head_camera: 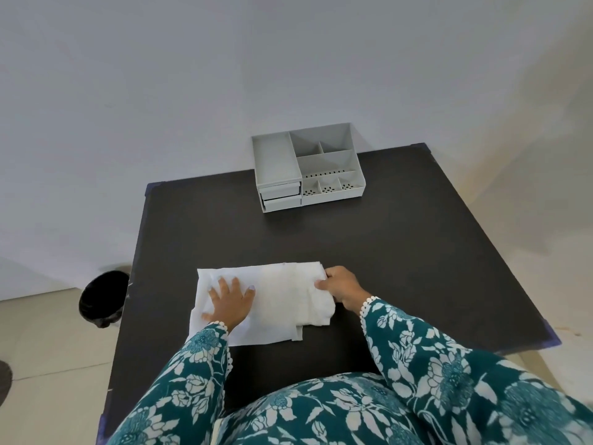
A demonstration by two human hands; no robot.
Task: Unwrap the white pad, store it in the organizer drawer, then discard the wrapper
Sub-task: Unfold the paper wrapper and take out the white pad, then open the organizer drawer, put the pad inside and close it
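A dark square table [401, 252] fills the middle of the frame, its far edge against a pale wall [160, 91]. At the table's far edge, in the upper centre of the frame, stands a grey plastic organizer with open compartments [324, 162]; its two small drawers [280, 197] sit stacked at its lower left corner. Well apart from it, near the table's near edge, a white pad on its unfolded white wrapper [279, 300] lies flat. The left hand [229, 300] rests spread on the wrapper's left part; the right hand [341, 284] pinches its right edge. A round black bin [102, 297] stands on the floor, just left of the table, at the frame's left.
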